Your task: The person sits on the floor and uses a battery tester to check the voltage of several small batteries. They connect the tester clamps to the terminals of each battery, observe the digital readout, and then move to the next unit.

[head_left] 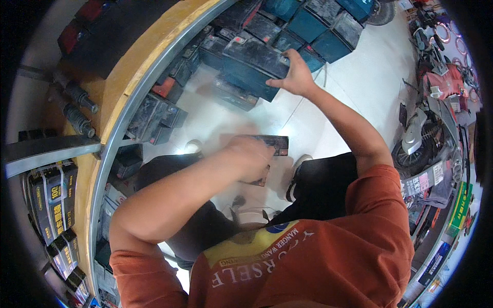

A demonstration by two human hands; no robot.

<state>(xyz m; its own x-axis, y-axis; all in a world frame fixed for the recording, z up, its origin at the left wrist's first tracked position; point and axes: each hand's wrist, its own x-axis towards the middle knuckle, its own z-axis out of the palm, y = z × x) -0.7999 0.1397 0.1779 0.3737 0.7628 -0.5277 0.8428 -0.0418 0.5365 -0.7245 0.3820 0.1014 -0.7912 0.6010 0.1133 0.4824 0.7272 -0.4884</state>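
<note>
My right hand (298,74) reaches out to a long battery (246,74) with a dusty black top and a dark teal side. Its thumb and fingers span the battery's near right end. In front of me, bent across my body, is my left arm, its hand (249,156) smeared by motion and its fingers unclear. Just beside and under that hand, low between my knees, shows a dark rectangular object (280,145), perhaps a small battery. My hand hides much of it. A smaller battery (233,94) stands on the floor next to the long one.
Several teal and black batteries (308,25) crowd the far floor. More dark batteries (154,115) line the wooden shelf edge (154,54) on the left. Shock absorbers (77,110) and boxed goods (54,197) sit on the shelving. A motorcycle (418,138) stands at right.
</note>
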